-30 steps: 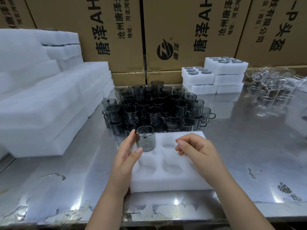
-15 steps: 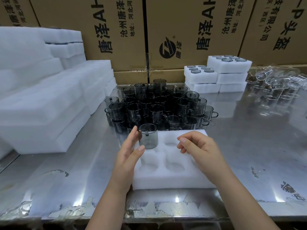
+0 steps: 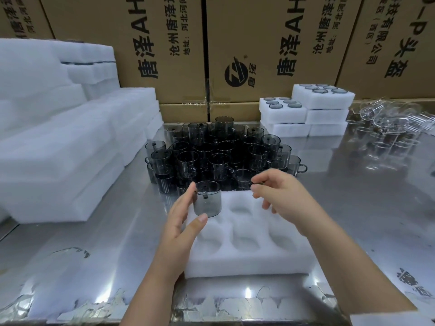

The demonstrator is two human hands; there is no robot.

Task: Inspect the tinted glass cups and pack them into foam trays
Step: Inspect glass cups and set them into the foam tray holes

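Head view, the only view.

1. Left hand (image 3: 181,222): reaches in from the near edge and pinches the cup (image 3: 207,200) between forefinger on its far left side and thumb at its near base. The other fingers are hidden behind the hand.
2. Cup: smoke-tinted, upright, mouth up, with a small dark mark on the side facing the camera. It stands at the far left pocket of the tray (image 3: 247,257). Whether it is seated in the pocket or held just above it cannot be told.
3. Tray: white foam, flat on the table (image 3: 94,255), near the front edge. Its other round pockets hold nothing.
4. Right hand (image 3: 280,196): raised over the tray's far right corner, fingers loosely curled, thumb and forefinger close together at the near edge of the loose cups (image 3: 219,156). Nothing is plainly in its grip; contact with a cup rim cannot be confirmed.
5. Loose cups: a dense cluster of tinted cups, some stacked, just beyond the tray.
6. Foam stack (image 3: 58,149): left side of the table.
7. Packed trays (image 3: 306,111): far right, stacked, with tinted cups in the top pockets.
8. Clear glass (image 3: 395,121): a heap right of the packed trays.
9. Cartons (image 3: 164,55): a printed wall behind the table.
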